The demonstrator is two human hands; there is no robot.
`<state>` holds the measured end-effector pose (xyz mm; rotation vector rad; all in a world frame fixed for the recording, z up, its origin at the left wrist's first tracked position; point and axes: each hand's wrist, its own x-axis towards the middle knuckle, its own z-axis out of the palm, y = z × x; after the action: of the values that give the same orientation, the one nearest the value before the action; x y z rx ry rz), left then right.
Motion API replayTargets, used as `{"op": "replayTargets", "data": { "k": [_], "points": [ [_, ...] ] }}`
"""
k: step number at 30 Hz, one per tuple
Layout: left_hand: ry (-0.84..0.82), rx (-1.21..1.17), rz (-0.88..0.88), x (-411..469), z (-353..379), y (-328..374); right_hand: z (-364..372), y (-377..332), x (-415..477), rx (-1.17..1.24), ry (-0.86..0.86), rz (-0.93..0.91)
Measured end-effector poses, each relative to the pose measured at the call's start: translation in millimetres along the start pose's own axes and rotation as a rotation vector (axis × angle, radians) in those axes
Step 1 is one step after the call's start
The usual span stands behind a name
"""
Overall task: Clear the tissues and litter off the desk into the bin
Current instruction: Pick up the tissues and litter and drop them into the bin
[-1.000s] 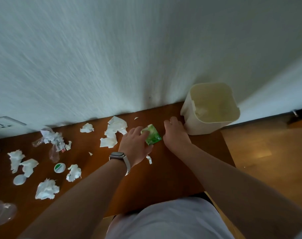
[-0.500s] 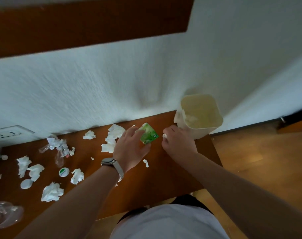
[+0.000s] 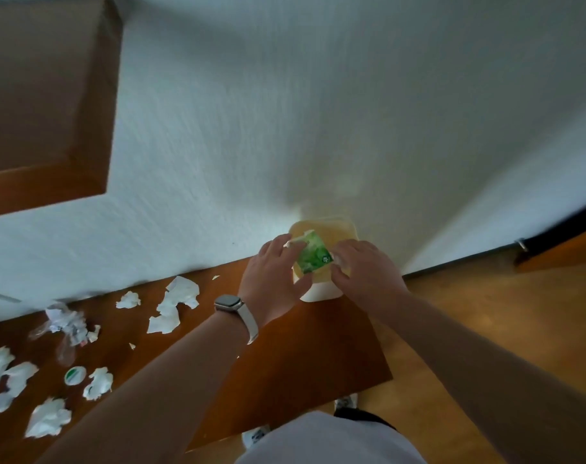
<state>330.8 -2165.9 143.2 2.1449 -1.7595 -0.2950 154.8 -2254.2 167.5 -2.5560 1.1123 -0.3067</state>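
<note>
Glossy green wrapper (image 3: pixel 313 254), matt plastic bin (image 3: pixel 321 291), wooden desk (image 3: pixel 305 356).

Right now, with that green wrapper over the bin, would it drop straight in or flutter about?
The green wrapper looks thin and flat, so probably very light and apt to flutter. It bends between the left hand and right hand, which suggests floppy. It hangs over the open bin, so it should still land inside.

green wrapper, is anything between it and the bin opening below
Nothing shows between them in the head view: the green wrapper hangs over the open bin, pinched by the left hand, right hand alongside.
</note>
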Motion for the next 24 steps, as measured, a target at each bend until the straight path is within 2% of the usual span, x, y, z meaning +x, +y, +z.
{"op": "replayTargets", "data": {
  "k": [4,8,13,18,24],
  "points": [
    [-0.053,0.060,-0.027,3,10,7,4,21,4,-0.001,-0.057,-0.060],
    [-0.007,0.107,-0.043,-8,7,4,7,30,7,-0.025,-0.085,-0.155],
    [0.048,0.204,-0.097,-38,-3,-3,12,12,9,-0.031,-0.064,-0.399],
    [0.055,0.258,-0.227,-82,-13,-15,28,-22,5,0.023,-0.093,-0.637],
    [0.045,0.292,-0.439,-146,-13,-40,61,-61,-3,0.022,-0.247,-0.817]
  ]
}}
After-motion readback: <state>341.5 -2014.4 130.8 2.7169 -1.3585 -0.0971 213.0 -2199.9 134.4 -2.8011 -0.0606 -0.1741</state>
